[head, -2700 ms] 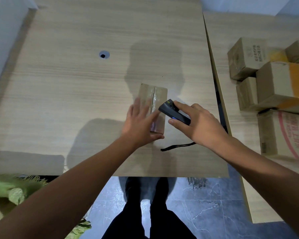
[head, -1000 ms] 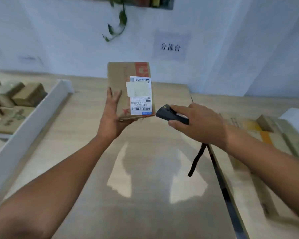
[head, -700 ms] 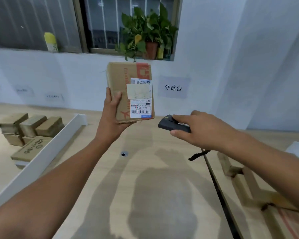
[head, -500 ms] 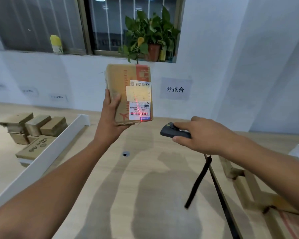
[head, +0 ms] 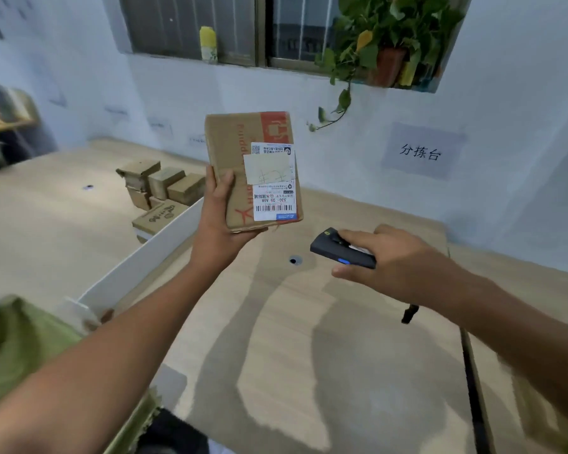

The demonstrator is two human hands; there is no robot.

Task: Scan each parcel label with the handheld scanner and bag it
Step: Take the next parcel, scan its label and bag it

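Observation:
My left hand [head: 218, 221] holds a brown cardboard parcel [head: 233, 152] upright above the wooden table [head: 309, 339], gripping its lower left edge. A white shipping label [head: 274, 181] with a barcode faces me, printed upside down. My right hand [head: 397, 267] grips a small black handheld scanner [head: 338, 249] to the right of and below the parcel, its nose pointing toward the label. A black wrist strap [head: 410, 313] hangs under my right wrist. No red beam shows on the label.
A white divider board [head: 138, 263] runs along the table's left side, with several brown boxes [head: 164, 188] stacked beyond it. A green sack [head: 17, 342] sits at the lower left. A cable hole [head: 295, 260] lies in the tabletop. The wall carries a paper sign [head: 420, 152].
The red scan line seen on the label half a second ago is gone. My view has swung left, so the boxes and the green sack now show. Both hands keep their grips.

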